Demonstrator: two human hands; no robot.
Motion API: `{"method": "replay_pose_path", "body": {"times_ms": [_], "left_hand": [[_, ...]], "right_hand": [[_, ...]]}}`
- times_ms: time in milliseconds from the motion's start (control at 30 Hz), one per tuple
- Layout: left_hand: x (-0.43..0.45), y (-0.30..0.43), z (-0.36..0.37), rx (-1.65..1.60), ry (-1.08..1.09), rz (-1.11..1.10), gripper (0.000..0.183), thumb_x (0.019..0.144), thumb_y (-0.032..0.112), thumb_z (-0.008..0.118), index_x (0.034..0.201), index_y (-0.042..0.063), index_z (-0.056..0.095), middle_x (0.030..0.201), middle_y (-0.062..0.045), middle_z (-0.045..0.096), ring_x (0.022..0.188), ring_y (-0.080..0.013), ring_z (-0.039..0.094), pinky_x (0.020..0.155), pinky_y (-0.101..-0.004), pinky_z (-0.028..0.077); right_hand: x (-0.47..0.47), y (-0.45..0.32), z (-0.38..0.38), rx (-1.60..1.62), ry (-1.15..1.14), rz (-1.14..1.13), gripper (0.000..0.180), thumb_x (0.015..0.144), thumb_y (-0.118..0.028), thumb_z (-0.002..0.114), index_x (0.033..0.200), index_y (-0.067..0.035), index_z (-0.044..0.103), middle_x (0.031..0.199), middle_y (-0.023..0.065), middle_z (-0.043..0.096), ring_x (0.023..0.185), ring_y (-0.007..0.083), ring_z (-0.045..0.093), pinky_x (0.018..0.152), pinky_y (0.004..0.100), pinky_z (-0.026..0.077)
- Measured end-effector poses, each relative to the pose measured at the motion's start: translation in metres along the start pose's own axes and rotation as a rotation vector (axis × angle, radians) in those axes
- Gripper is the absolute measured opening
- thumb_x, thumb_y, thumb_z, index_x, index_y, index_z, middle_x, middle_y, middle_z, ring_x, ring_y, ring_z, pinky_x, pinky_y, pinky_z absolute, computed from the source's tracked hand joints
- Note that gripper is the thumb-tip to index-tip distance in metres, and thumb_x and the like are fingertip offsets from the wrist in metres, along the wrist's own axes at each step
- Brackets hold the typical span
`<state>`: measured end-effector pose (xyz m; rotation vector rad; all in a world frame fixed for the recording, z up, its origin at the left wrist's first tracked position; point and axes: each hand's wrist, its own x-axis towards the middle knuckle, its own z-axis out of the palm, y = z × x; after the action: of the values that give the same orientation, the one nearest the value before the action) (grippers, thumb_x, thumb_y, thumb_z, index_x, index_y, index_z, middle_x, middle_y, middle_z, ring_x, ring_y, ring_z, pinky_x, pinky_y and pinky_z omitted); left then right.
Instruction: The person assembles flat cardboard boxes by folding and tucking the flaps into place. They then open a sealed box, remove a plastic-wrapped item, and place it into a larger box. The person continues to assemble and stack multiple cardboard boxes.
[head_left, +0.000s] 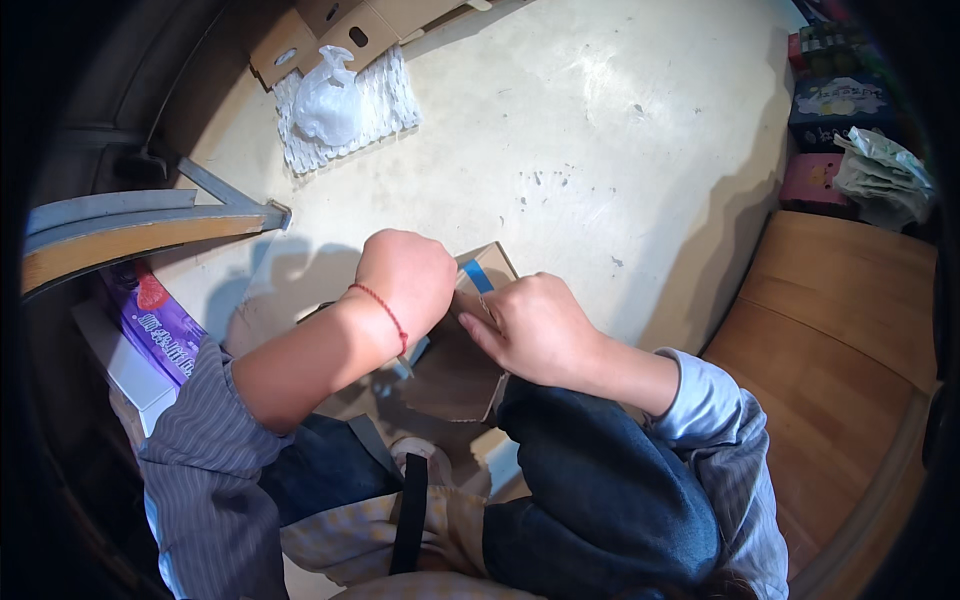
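Observation:
A piece of brown cardboard, seemingly a box or folded carton, lies before my knees with a strip of blue tape near its far end. My right hand grips its edge, the thumb pointing left along the board. Close by on the left, my left hand is closed in a fist at the cardboard's other side, a red cord bracelet around the wrist. Its fingertips are hidden beneath the hand. A thin dark object shows partly behind my left forearm; I cannot tell what it is.
A knotted white plastic bag rests on white netted padding beside cardboard boxes. At left are a metal-edged bracket and a purple printed box. Printed cartons and a large brown cardboard box line the right.

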<state>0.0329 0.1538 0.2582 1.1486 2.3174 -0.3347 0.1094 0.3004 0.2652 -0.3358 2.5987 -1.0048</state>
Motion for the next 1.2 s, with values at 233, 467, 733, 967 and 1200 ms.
{"method": "replay_pose_path", "body": {"times_ms": [233,467,733,967,1200], "left_hand": [[-0.026,0.019,0.042,-0.178,0.019,0.212,0.014,0.071,0.017,0.059,0.063,0.012,0.069,0.065,-0.010,0.066,0.063,-0.0252,0.066,0.054,-0.0360,0.050],[-0.046,-0.042,0.104,-0.706,-0.173,-0.030,0.049,0.085,0.038,0.056,0.061,-0.003,0.062,0.062,-0.024,0.056,0.061,-0.0395,0.058,0.059,-0.0449,0.047],[-0.047,-0.079,0.079,-0.959,-0.124,-0.180,0.044,0.084,0.032,0.063,0.067,-0.008,0.059,0.056,-0.019,0.052,0.052,-0.0213,0.050,0.054,-0.0369,0.042],[-0.057,-0.102,0.056,-1.096,-0.246,-0.171,0.040,0.084,0.030,0.063,0.081,-0.009,0.063,0.067,-0.014,0.062,0.061,-0.0158,0.054,0.060,-0.0330,0.045],[-0.059,-0.082,0.060,-1.216,-0.255,-0.174,0.039,0.086,0.030,0.060,0.079,-0.008,0.063,0.066,-0.016,0.061,0.062,-0.0170,0.055,0.062,-0.0341,0.046]], "right_hand": [[-0.045,0.000,0.003,0.125,-0.170,-0.100,0.023,0.081,-0.015,0.062,0.062,-0.002,0.058,0.057,0.0133,0.058,0.053,0.0322,0.058,0.052,0.0397,0.049],[-0.067,0.035,-0.029,0.677,0.155,0.501,0.032,0.092,-0.025,0.062,0.072,0.000,0.062,0.051,0.0025,0.053,0.045,0.0091,0.051,0.041,0.0248,0.039],[-0.063,0.070,-0.010,1.300,0.624,0.589,0.028,0.091,-0.025,0.062,0.088,0.003,0.060,0.070,0.0054,0.055,0.045,0.0098,0.046,0.041,0.0251,0.041],[-0.052,0.074,-0.020,1.287,0.682,0.625,0.023,0.090,-0.025,0.061,0.088,-0.002,0.062,0.060,-0.0013,0.049,0.042,0.0054,0.034,0.039,0.0225,0.027],[-0.022,0.114,-0.009,1.345,0.480,0.656,0.027,0.088,-0.027,0.063,0.079,-0.003,0.058,0.050,-0.0029,0.039,0.042,0.0091,0.035,0.040,0.0241,0.029]]}}
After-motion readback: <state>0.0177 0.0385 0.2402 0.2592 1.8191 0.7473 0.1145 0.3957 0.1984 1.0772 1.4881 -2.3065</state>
